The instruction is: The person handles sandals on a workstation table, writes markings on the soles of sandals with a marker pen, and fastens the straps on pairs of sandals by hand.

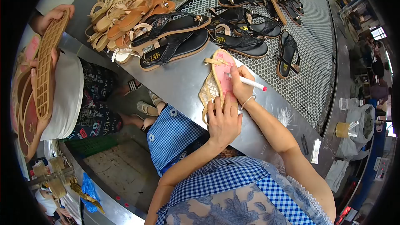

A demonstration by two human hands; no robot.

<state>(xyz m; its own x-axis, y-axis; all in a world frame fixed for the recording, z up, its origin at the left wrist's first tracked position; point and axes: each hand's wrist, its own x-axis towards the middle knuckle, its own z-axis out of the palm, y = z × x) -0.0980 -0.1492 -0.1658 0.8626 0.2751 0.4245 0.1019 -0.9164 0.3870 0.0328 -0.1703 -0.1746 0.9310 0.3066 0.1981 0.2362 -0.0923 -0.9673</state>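
A beige-strapped sandal (pixel 227 68) with a pink insole lies on the metal table below me. My left hand (pixel 225 123) rests on its lattice strap end, fingers stretched out flat and slightly apart. In my right hand (pixel 243 83) is a white marker pen (pixel 252 83) with a red end, gripped between the fingers. Its other end points at the pink insole, where small dark printing shows. The side of my right hand lies against the sandal's edge. Just beyond the sandal lies a black sandal (pixel 179 49).
Tan and brown sandals (pixel 125 14) are piled at the far left. Several black sandals (pixel 246 46) lie on the perforated conveyor (pixel 308 33). White plastic ties (pixel 285 116) lie right of my forearm. At left, another person's hand (pixel 54 16) holds up sandals with a ribbed sole (pixel 51 66).
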